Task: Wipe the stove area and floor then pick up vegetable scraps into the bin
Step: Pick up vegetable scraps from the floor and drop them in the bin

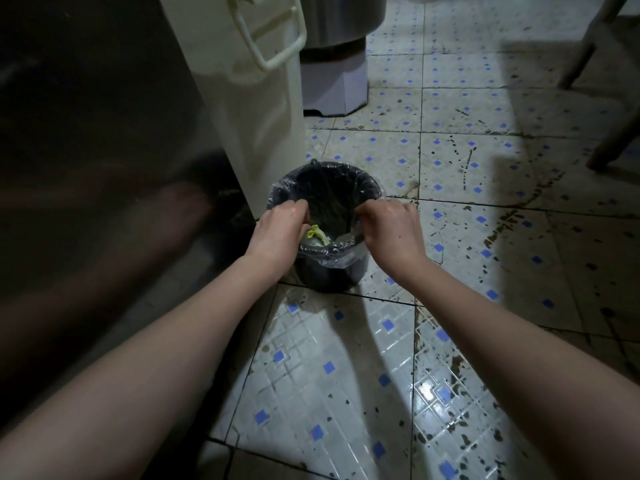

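A small black bin (329, 275) lined with a clear plastic bag (341, 259) stands on the tiled floor. A pale green vegetable scrap (318, 233) lies inside it. My left hand (278, 233) reaches over the bin's left rim with its fingers curled around the edge of the bag. My right hand (389, 226) is over the right rim, fingers curled and pinching the bag's edge. Both forearms stretch down from the bottom of the view.
A cream plastic cabinet (249, 109) with a handle stands just left of the bin. A metal pot on a white stand (334, 81) sits behind. Wooden chair legs (609, 143) are at the upper right. The floor tiles (485, 237) carry dark stains and wet patches.
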`<state>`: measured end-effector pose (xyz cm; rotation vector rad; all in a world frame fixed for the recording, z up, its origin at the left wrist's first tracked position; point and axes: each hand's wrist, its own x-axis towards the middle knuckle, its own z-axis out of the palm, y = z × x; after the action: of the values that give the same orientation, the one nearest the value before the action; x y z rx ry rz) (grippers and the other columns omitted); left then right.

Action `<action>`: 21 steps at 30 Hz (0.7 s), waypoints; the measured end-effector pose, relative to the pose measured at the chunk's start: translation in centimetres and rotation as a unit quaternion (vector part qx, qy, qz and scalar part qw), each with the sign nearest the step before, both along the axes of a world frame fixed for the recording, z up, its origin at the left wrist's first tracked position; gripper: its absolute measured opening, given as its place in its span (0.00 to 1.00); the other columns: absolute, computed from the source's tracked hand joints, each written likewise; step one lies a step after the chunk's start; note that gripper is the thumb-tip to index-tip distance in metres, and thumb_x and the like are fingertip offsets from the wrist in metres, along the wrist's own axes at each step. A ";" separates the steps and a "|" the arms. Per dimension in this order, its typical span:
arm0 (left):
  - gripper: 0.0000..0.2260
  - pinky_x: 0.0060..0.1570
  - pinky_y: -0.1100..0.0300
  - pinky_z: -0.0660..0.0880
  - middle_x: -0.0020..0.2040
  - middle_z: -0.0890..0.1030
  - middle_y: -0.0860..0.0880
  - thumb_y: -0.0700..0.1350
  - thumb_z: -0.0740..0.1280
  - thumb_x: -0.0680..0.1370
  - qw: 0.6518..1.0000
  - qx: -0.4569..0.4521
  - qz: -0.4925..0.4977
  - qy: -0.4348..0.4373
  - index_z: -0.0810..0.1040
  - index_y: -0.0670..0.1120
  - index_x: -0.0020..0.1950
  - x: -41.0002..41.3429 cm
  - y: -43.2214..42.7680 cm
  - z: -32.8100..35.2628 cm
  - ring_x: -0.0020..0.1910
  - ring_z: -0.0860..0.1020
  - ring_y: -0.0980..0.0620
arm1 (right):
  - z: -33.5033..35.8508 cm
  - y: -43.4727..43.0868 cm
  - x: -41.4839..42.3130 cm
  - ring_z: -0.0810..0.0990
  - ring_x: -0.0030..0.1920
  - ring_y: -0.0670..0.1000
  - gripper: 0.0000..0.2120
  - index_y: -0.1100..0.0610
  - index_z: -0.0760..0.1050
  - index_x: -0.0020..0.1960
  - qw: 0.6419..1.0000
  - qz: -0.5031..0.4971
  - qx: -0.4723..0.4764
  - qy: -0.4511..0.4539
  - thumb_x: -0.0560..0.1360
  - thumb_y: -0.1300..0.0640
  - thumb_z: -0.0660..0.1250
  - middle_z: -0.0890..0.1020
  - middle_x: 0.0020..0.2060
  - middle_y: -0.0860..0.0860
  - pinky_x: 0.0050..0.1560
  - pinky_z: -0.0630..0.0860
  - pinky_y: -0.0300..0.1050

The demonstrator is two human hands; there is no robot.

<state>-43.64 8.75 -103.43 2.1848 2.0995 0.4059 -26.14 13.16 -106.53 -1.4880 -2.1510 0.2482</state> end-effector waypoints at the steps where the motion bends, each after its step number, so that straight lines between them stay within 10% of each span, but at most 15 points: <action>1: 0.04 0.47 0.44 0.74 0.49 0.78 0.40 0.37 0.63 0.78 1.000 0.000 0.000 0.006 0.72 0.40 0.52 0.1 0.0 0.1 0.48 0.76 0.38 | 0.1 -0.1 0.3 0.76 0.56 0.53 0.13 0.52 0.79 0.57 1.000 0.000 -0.002 0.002 0.78 0.61 0.60 0.83 0.51 0.51 0.56 0.61 0.47; 15: 0.17 0.44 0.48 0.74 0.51 0.80 0.41 0.28 0.59 0.72 1.000 0.006 0.010 0.029 0.73 0.43 0.57 0.4 -0.7 1.7 0.50 0.77 0.38 | 1.6 -1.7 3.7 0.76 0.54 0.54 0.13 0.52 0.79 0.55 1.000 -0.010 0.002 -0.014 0.76 0.63 0.60 0.83 0.50 0.50 0.56 0.63 0.47; 21: 0.04 0.43 0.51 0.73 0.48 0.80 0.43 0.43 0.65 0.78 0.999 0.018 0.017 0.022 0.76 0.43 0.50 0.4 -1.1 2.0 0.48 0.78 0.40 | 1.8 -2.5 4.9 0.74 0.56 0.54 0.15 0.53 0.77 0.58 0.999 -0.009 -0.015 -0.046 0.77 0.64 0.59 0.82 0.52 0.51 0.59 0.62 0.48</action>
<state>-43.22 7.61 -101.44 2.1993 2.1718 0.4048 -21.20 10.70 -104.71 -1.5638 -2.2143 0.2099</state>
